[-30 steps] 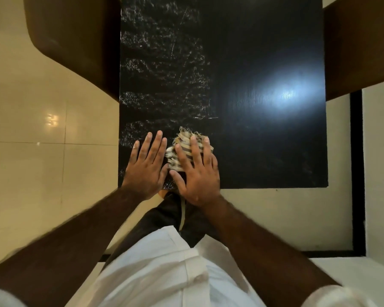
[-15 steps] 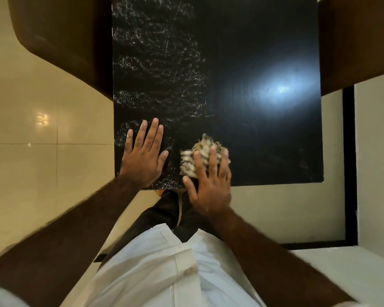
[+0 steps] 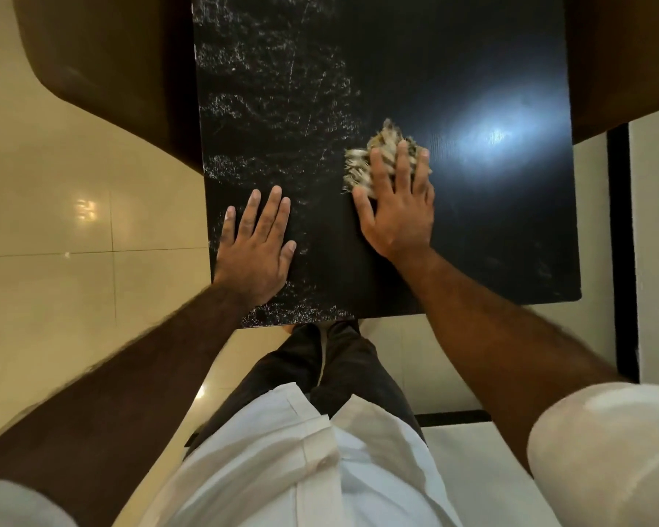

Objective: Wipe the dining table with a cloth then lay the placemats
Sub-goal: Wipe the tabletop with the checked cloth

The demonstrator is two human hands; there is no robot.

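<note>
Now: right hand flat on the cloth, just right of centre on the table.

Head view: the fingers lie straight and spread over the bunched, striped, frayed cloth, pressing it onto the black top with nothing curled round it; cloth edges poke out above and left of the fingertips. A bright light glare sits on the table just right of the cloth. The left hand lies palm down, fingers straight, holding nothing, near the table's lower-left corner. Whitish smears and specks streak the left half of the top and the near edge. Brown chairs sit at upper left and upper right. Cream floor on the left; white shirt and dark trousers at the bottom.
</note>
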